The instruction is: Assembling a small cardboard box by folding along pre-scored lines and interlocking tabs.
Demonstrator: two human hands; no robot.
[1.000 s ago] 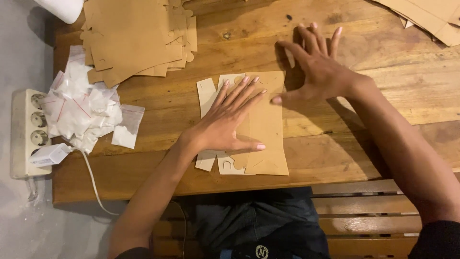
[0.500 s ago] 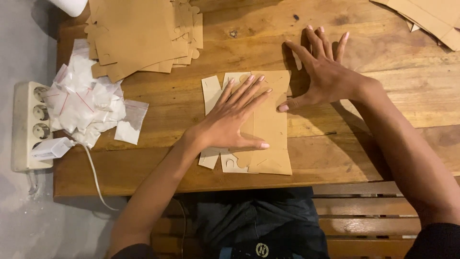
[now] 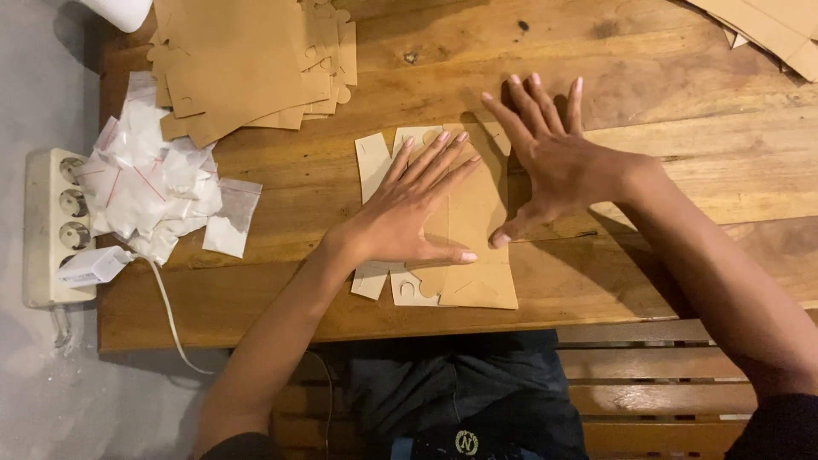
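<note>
Head view: a flat die-cut cardboard blank [image 3: 477,213], matte brown with a paler underside showing at its notched tabs, lies near the front edge of a worn, grainy wooden table [image 3: 682,111]. The left hand [image 3: 405,213] is pressed flat on it, fingers spread and straight, gripping nothing. The right hand [image 3: 554,162] lies open too, palm down at the blank's right edge, its thumb touching the card and its fingers splayed on the bare wood. A thick stack of the same brown blanks [image 3: 247,64] sits at the far left of the table, and another [image 3: 775,30] at the far right corner. A heap of small clear plastic bags [image 3: 149,183] with red strips lies crumpled at the left edge, beside a white power strip [image 3: 47,226] on the grey floor.
</note>
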